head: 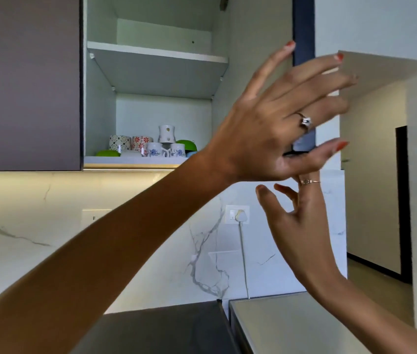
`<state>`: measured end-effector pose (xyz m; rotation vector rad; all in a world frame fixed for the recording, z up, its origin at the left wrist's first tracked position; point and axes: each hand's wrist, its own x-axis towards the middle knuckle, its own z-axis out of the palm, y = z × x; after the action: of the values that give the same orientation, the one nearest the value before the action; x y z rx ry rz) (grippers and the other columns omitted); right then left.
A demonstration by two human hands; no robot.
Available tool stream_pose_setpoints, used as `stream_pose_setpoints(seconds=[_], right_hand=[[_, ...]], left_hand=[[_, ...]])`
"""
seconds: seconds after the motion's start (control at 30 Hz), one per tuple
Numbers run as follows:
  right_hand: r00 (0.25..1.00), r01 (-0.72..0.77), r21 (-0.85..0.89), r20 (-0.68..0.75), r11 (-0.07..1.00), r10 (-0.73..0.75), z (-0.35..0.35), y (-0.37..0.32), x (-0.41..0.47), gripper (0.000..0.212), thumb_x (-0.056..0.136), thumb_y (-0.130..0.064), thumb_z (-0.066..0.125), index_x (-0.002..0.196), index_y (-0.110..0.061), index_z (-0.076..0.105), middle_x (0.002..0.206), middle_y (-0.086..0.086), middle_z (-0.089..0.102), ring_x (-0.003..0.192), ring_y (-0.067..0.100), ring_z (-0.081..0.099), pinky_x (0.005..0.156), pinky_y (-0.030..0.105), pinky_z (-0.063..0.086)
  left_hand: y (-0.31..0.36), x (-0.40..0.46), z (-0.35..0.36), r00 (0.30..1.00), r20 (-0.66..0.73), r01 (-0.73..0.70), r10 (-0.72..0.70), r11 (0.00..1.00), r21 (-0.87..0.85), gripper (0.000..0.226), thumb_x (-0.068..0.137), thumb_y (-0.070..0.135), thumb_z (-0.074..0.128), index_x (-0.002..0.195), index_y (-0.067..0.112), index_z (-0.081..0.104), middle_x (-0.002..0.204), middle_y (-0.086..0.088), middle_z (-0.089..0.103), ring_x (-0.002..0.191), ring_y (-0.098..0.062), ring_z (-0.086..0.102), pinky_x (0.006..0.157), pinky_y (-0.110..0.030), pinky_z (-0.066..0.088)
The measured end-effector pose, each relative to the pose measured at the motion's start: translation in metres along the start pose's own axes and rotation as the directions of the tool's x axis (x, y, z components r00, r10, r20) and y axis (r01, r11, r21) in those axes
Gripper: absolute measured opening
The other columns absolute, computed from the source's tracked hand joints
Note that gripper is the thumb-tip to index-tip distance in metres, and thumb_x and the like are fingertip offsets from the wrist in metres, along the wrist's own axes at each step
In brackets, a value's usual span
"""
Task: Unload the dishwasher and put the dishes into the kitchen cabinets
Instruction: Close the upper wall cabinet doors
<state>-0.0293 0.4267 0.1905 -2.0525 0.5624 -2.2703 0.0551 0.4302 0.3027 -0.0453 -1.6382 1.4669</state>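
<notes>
Two shelves sit in the open upper cabinet (151, 80) beside a closed purple-grey cabinet door (26, 83) at the far left. The upper shelf (156, 56) shows nothing on it; the bottom shelf (136, 160) holds the dishes: a green bowl (108, 153) at the left, patterned mugs (131, 143) standing upright, a taller white cut-out holder (166, 134) stacked on two floral mugs, and another green bowl (187, 145) behind them. Further right, the left hand (273, 129) is raised with fingers spread straight, touching the edge of the open dark blue door (303, 29), holding nothing. Below it the right hand (302, 226) is lifted, fingers relaxed and parted, empty. On the marble wall a plug sits in a socket (238, 214).
</notes>
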Motion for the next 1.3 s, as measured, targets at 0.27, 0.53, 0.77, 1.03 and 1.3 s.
stream_pose_setpoints(seconds=[0.27, 0.53, 0.77, 1.03, 1.3], right_hand=[[0.974, 0.199, -0.090, 0.131, 0.976, -0.186, 0.068, 0.017, 0.000, 0.061, 0.090, -0.021, 0.058, 0.139, -0.034, 0.025, 0.150, -0.007, 0.037, 0.137, 0.008, 0.037, 0.110, 0.033, 0.038], [0.901, 0.371, -0.153, 0.297, 0.916, -0.315, 0.164, 0.037, 0.010, 0.065, 0.088, -0.030, 0.049, 0.146, -0.031, 0.020, 0.159, -0.001, 0.017, 0.147, 0.016, 0.016, 0.117, 0.049, 0.022], [0.844, 0.488, -0.340, 0.417, 0.804, -0.336, 0.256, 0.070, 0.023, 0.073, 0.085, -0.026, 0.055, 0.150, -0.029, 0.021, 0.159, 0.002, 0.016, 0.147, 0.019, 0.014, 0.117, 0.047, 0.018], [0.787, 0.608, -0.515, 0.494, 0.604, -0.371, 0.324, 0.125, 0.036, 0.094, 0.074, -0.038, 0.070, 0.151, -0.023, 0.019, 0.159, 0.009, 0.015, 0.147, 0.028, 0.014, 0.115, 0.051, 0.012], [0.789, 0.614, -0.611, 0.499, 0.500, -0.358, 0.375, 0.180, 0.051, 0.107, 0.062, -0.041, 0.078, 0.150, -0.023, 0.020, 0.158, 0.010, 0.017, 0.146, 0.029, 0.013, 0.116, 0.052, 0.002]], left_hand=[[-0.050, -0.062, -0.061, 0.995, 0.059, 0.070, -0.074, 0.995, 0.067, 0.041, 0.096, 0.037, 0.033, 0.103, 0.009, 0.062, 0.125, -0.016, 0.057, 0.124, -0.033, 0.044, 0.109, -0.050, 0.024], [-0.109, -0.158, -0.129, 0.949, 0.176, 0.204, -0.260, 0.936, 0.286, 0.043, 0.098, 0.036, 0.028, 0.120, 0.007, 0.051, 0.134, -0.022, 0.049, 0.133, -0.035, 0.036, 0.109, -0.050, 0.027], [-0.163, -0.241, -0.167, 0.770, 0.433, 0.196, -0.470, 0.819, 0.540, 0.052, 0.096, 0.036, 0.029, 0.138, 0.008, 0.042, 0.147, -0.015, 0.037, 0.140, -0.028, 0.027, 0.109, -0.051, 0.025], [-0.198, -0.313, -0.141, 0.593, 0.391, 0.305, -0.704, 0.645, 0.701, 0.057, 0.096, 0.034, 0.020, 0.148, 0.010, 0.023, 0.156, -0.008, 0.020, 0.144, -0.023, 0.018, 0.114, -0.045, 0.017], [-0.230, -0.376, -0.099, 0.459, 0.381, 0.347, -0.803, 0.557, 0.755, 0.064, 0.095, 0.043, 0.005, 0.151, 0.013, 0.006, 0.159, -0.005, 0.004, 0.146, -0.020, 0.004, 0.116, -0.040, 0.004]])
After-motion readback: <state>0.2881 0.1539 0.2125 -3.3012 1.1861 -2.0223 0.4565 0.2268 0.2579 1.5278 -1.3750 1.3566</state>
